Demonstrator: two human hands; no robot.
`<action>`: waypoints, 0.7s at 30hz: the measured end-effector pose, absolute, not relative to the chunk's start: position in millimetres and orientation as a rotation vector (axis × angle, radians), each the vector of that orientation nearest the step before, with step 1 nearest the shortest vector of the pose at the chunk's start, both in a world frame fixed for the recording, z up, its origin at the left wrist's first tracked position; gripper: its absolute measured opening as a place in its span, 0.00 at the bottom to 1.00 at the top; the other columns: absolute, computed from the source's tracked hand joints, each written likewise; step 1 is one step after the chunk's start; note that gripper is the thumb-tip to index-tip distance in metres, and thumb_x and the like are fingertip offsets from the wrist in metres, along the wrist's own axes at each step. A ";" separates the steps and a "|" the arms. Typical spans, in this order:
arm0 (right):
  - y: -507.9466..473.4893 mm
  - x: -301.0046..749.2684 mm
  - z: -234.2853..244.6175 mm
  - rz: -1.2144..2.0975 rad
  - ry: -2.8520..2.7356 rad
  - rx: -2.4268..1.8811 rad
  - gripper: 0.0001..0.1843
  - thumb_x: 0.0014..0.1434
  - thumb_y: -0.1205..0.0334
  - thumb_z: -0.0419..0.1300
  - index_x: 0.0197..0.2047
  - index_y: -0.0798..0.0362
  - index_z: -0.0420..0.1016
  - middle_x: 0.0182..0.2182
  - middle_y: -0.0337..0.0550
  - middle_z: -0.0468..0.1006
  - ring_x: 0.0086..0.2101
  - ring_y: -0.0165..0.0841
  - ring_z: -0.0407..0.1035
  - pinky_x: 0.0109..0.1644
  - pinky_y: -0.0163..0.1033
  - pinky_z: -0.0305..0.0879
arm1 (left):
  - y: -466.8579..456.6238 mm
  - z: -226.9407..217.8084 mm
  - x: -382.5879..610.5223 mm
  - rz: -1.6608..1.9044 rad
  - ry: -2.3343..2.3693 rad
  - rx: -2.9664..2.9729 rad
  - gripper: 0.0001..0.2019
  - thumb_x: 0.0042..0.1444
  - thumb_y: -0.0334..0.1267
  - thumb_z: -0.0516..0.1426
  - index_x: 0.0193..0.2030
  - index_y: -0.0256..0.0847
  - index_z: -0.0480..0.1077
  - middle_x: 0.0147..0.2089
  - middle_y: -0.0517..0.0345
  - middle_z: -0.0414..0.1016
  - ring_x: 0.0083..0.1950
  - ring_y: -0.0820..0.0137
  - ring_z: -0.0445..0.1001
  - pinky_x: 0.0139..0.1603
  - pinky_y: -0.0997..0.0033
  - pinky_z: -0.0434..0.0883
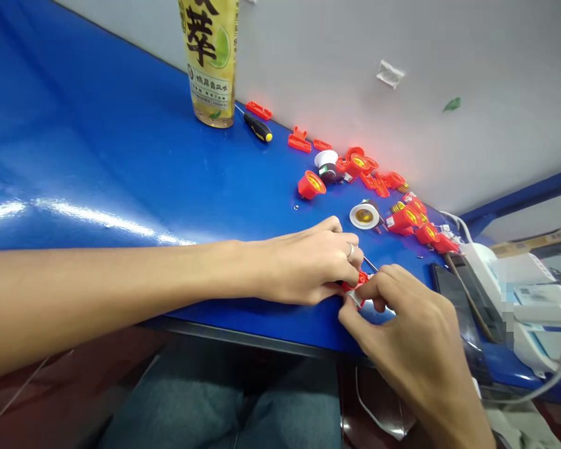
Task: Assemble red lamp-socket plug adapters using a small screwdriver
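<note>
My left hand (315, 262), with a ring on one finger, reaches in from the left near the front edge of the blue table. Its fingers are closed on a small red plastic part (355, 282) low over the tabletop. From the lower right, my right hand (406, 318) pinches the same part between thumb and forefinger, beside a whitish patch on it. Both hands cover most of the part. A thin metal shaft (370, 264) shows between the hands; the rest of it is hidden.
Red lamp sockets (311, 185) and loose red plastic pieces lie along the wall, with a white-rimmed socket (364, 216) nearer. At the back stand a drink bottle (212, 68) and a black-yellow screwdriver (258, 126). A dark phone (453, 299) and white power strip (490, 287) are right.
</note>
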State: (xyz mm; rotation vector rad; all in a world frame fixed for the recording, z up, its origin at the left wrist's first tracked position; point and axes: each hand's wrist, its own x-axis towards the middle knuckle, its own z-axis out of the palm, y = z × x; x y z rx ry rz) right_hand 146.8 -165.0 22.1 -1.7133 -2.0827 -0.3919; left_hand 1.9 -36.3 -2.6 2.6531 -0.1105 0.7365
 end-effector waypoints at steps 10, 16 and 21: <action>-168.2 140.2 17.8 -0.459 -1.910 -1.819 0.08 0.51 0.62 0.58 0.22 0.50 0.67 0.19 0.33 0.65 0.20 0.26 0.60 0.25 0.34 0.55 | -38.9 -1.0 0.1 0.734 -0.128 2.701 0.12 0.61 0.24 0.57 0.30 0.40 0.76 0.38 0.57 0.81 0.42 0.67 0.72 0.48 0.60 0.60; -159.4 144.2 30.4 -0.201 -1.959 -1.898 0.11 0.49 0.60 0.60 0.18 0.49 0.67 0.13 0.31 0.61 0.13 0.24 0.51 0.16 0.34 0.49 | -38.8 -1.7 0.3 0.723 -0.134 2.710 0.10 0.61 0.24 0.57 0.32 0.40 0.76 0.37 0.59 0.80 0.43 0.68 0.72 0.48 0.60 0.60; -166.0 152.4 24.2 0.067 -1.883 -1.924 0.16 0.58 0.55 0.63 0.20 0.49 0.72 0.14 0.33 0.64 0.15 0.27 0.57 0.18 0.34 0.53 | -39.6 -0.1 0.0 0.703 -0.104 2.744 0.10 0.62 0.26 0.58 0.30 0.39 0.75 0.38 0.57 0.80 0.42 0.67 0.72 0.48 0.60 0.60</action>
